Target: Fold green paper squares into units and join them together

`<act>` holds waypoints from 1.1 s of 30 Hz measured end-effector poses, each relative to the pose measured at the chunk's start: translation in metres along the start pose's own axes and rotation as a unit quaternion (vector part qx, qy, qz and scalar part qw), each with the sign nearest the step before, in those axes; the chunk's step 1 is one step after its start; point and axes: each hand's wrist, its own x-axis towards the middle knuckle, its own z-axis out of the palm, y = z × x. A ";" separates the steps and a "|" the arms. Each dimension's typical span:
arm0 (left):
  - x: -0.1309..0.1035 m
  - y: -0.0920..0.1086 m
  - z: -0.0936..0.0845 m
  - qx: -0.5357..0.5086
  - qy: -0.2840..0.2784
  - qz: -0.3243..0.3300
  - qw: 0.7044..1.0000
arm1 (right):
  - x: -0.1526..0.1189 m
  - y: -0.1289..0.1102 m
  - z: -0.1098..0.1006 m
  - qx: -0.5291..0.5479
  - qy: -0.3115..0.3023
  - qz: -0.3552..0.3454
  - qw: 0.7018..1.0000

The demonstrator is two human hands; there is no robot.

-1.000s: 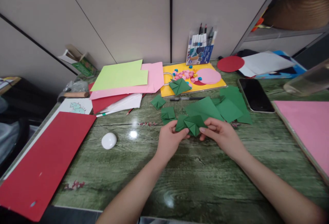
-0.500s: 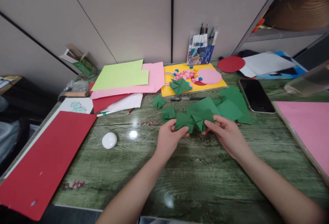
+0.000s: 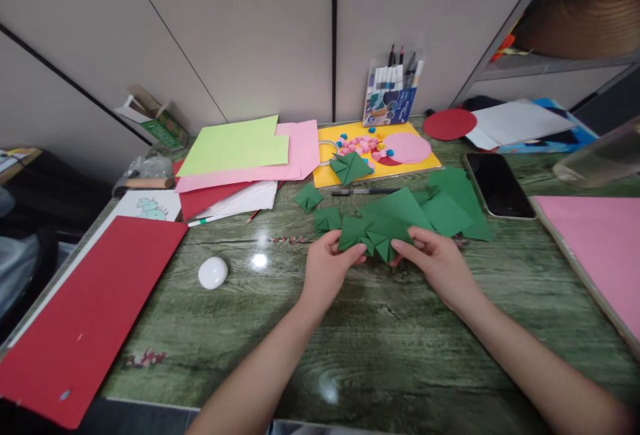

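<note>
My left hand (image 3: 327,263) pinches a folded green paper piece (image 3: 353,230) by its lower left edge, thumb in front. A second folded green piece (image 3: 393,232) is gripped at its right side by my right hand (image 3: 436,258). The two pieces overlap at the middle, just above the table. Behind them lie flat green sheets (image 3: 395,207). Smaller folded green pieces rest to the left, one (image 3: 327,220) close to my left hand and another (image 3: 309,198) farther back. A larger folded green piece (image 3: 351,168) lies on the yellow sheet (image 3: 325,175).
A black pen (image 3: 363,192) lies behind the green sheets. At the right are a phone (image 3: 499,185) and a pink board (image 3: 595,242). To the left sit a white round object (image 3: 213,273), a red sheet (image 3: 95,308) and stacked coloured paper (image 3: 235,148). A marker box (image 3: 390,98) stands behind.
My right hand has moved slightly left with its folded piece, so the two held pieces now overlap more. My left hand has barely moved.
</note>
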 end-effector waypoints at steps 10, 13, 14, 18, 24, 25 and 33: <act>0.000 -0.002 -0.002 0.000 -0.003 0.011 1.000 | 0.001 0.000 -0.002 -0.001 0.020 -0.006 1.000; 0.000 -0.002 -0.002 -0.019 -0.016 -0.004 1.000 | 0.000 -0.001 -0.001 -0.014 0.014 -0.004 1.000; -0.001 -0.002 -0.002 -0.023 -0.019 -0.007 1.000 | 0.000 -0.001 -0.001 -0.020 0.011 -0.004 1.000; -0.001 -0.002 -0.002 -0.020 -0.017 -0.002 1.000 | -0.001 -0.002 0.001 -0.028 0.010 -0.006 1.000; 0.001 -0.002 -0.002 0.015 0.004 0.005 1.000 | -0.001 0.000 0.002 -0.015 0.004 -0.005 1.000; 0.002 -0.002 -0.002 0.020 0.006 0.007 1.000 | -0.001 0.000 0.002 -0.009 -0.003 -0.004 1.000; 0.002 -0.001 -0.002 0.047 0.005 0.010 0.999 | 0.003 0.005 -0.001 0.080 -0.028 0.016 0.996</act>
